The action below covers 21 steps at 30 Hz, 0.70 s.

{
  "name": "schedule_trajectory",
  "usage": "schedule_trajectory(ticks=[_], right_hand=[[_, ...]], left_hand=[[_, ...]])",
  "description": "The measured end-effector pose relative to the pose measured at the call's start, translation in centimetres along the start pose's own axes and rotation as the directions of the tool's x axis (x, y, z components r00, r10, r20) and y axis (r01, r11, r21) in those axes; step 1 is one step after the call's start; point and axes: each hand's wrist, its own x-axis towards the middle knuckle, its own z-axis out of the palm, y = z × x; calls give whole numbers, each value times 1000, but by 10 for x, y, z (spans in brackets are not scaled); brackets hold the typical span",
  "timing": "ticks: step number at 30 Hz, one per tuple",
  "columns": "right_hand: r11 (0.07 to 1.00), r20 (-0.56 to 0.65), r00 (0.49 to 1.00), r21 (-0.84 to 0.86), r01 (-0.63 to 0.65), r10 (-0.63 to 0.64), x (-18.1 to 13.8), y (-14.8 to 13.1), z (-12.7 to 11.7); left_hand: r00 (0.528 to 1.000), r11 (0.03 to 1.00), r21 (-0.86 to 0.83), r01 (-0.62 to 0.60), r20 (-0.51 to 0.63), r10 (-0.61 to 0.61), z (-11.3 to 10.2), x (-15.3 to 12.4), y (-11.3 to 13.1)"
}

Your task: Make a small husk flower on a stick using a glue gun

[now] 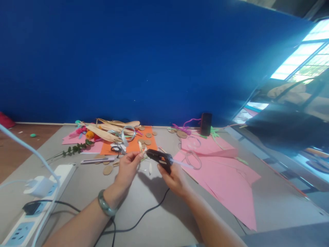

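My right hand [175, 178] is wrapped round a black hot glue gun [159, 158], with a clear glue stick [182, 164] poking out of its back end. The gun's nozzle points left, close to the fingertips of my left hand [129, 168]. Those fingers pinch a small pale petal-like piece [140, 146], partly covered by the fingers. Below the gun, another pale slender piece [150, 168] lies on the grey table [144, 219]. Round cardboard discs [107, 170] and a utility knife [97, 160] lie left of my left hand.
Dried corn husks [110, 128], a tape roll [128, 134] and black-handled scissors [117, 149] lie behind on orange paper [149, 137]. Pink paper sheets [221, 178] cover the right side. A black phone-like object [206, 124] stands at the back. A white power strip [46, 202] and a black cable [144, 219] lie in front.
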Motion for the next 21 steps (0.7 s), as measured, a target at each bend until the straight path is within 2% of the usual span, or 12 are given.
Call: schedule_trajectory(ticks=[11,21], right_hand=[[998,-14,998,3,56,-56,-1,0,-1],[1000,-13,1000,-23,11,-11,-3,4,2]], left_hand=[[1000,1000,-7,17,9,-17,-1,0,-3],[998,999,-27,38,51,-36,-4,5,-15]])
